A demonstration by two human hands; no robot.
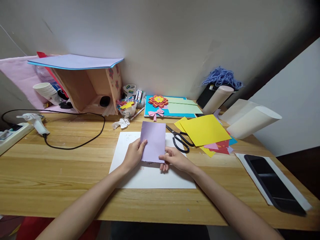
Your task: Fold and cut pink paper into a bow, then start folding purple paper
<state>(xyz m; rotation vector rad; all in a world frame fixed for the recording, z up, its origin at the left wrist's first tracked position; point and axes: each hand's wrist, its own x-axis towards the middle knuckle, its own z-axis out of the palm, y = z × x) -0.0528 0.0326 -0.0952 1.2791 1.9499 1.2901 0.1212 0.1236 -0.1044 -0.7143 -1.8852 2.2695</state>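
Observation:
A purple sheet of paper (153, 141) is held upright between both hands, above a white sheet (125, 176) lying on the table. My left hand (133, 153) grips its left edge, thumb on the front and fingers behind. At the lower right corner my right hand (172, 158) pinches the sheet, with some fingers showing below it. Black-handled scissors (180, 138) lie just right of the purple paper, partly on the white sheet. Yellow paper (205, 130) rests beyond them over red, pink and blue scraps (221, 146).
A glue gun (35, 122) with a looping black cord is at left beside a power strip (16, 136). Behind stand an open box (85, 86), a tub of scraps (127, 106) and a layered paper flower (158, 101). A phone (273, 183) and paper roll (253, 121) are at right.

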